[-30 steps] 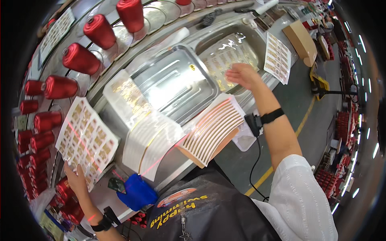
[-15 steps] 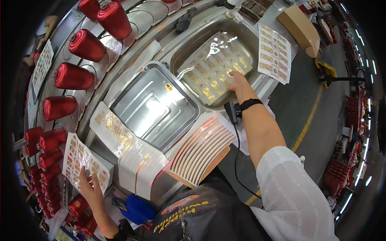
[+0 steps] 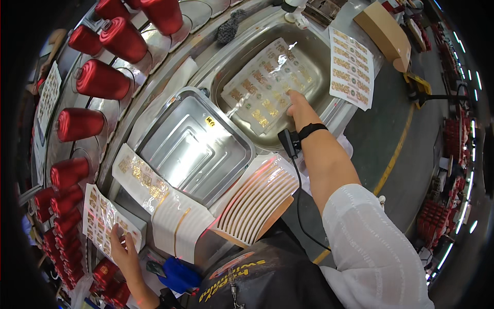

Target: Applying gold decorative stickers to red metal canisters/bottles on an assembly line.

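My right hand [image 3: 299, 107] reaches into a steel sink [image 3: 323, 56] at the right edge of several wet decal sheets [image 3: 260, 85] with gold print. Its fingers are mostly hidden, so I cannot tell whether they grip a sheet. At the lower left, my left hand [image 3: 123, 248] lies against a printed decal sheet [image 3: 100, 219], fingers apart and slightly bent. Between the hands stands a shallow steel tray [image 3: 226, 149]. Beside its near edge are long backing strips with gold print [image 3: 141, 177] and a white ribbed rack [image 3: 252, 206].
Red bottles [image 3: 103, 79] stand on round plates along a conveyor at the left. Another decal sheet [image 3: 351, 69] lies right of the sink, near a cardboard box [image 3: 383, 31]. A dark scrubber [image 3: 226, 32] rests behind the sink. A black cable [image 3: 300, 201] hangs from my right wrist.
The red bottles have moved farther along the conveyor, up and to the right. My right hand and the wet sheets have shifted slightly left. My left hand has slid a little right and nearer.
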Demonstrator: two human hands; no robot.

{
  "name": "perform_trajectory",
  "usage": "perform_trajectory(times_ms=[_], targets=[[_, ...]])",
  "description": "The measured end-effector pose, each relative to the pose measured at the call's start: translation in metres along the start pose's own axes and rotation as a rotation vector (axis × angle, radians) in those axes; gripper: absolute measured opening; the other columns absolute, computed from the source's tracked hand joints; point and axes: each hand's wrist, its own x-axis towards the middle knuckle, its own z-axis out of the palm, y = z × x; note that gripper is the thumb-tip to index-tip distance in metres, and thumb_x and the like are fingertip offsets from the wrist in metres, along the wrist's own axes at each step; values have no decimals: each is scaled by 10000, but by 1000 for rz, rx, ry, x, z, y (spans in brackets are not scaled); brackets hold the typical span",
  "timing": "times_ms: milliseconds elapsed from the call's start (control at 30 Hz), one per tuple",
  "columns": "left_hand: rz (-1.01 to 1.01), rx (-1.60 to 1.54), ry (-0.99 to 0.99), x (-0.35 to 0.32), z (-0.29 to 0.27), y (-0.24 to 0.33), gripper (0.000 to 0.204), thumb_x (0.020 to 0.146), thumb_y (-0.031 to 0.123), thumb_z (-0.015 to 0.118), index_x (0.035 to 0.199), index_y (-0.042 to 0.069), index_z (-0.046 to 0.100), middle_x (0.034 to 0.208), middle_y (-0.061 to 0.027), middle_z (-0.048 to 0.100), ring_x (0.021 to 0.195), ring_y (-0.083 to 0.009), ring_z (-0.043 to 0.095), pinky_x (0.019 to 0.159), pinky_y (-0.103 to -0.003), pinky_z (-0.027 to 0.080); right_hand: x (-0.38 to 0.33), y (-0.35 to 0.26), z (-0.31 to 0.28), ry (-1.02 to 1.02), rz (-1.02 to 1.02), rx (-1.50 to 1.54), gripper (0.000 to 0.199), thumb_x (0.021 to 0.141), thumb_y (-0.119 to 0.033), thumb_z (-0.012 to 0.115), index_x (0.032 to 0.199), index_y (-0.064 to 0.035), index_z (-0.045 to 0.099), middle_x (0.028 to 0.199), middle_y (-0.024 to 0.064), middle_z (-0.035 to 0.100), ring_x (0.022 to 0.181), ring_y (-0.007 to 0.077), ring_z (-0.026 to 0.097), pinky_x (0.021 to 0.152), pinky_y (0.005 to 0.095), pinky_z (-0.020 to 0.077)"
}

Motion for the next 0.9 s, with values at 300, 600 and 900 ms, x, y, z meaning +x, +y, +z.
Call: perform_trajectory(times_ms=[300,600,900], targets=[[-14,-12,-26,-5,4,-2,353,852,99,537,1189,-2,499,998,-156,608,755,-203,600,633,-301,463,59,12,11,-42,29,221,365,833,-128,546,1174,-35,455,1156,134,514,1003,300,558,813,485,471],[-2,0,-30,-7,8,-3,345,836,81,542,1163,-24,508,1008,-178,611,755,-224,606,642,-316,469,114,16,8,-101,-2,275,352,835,-46,497,1181,-12,445,1115,170,519,977,328,560,847,482,483],[-56,24,-61,-12,6,-7,349,836,76,539,1172,-16,506,1026,-163,596,788,-217,588,681,-313,467,93,12,28,-161,-20,415,292,779,11,470,1071,1,475,1017,161,533,922,358,571,819,569,470]])
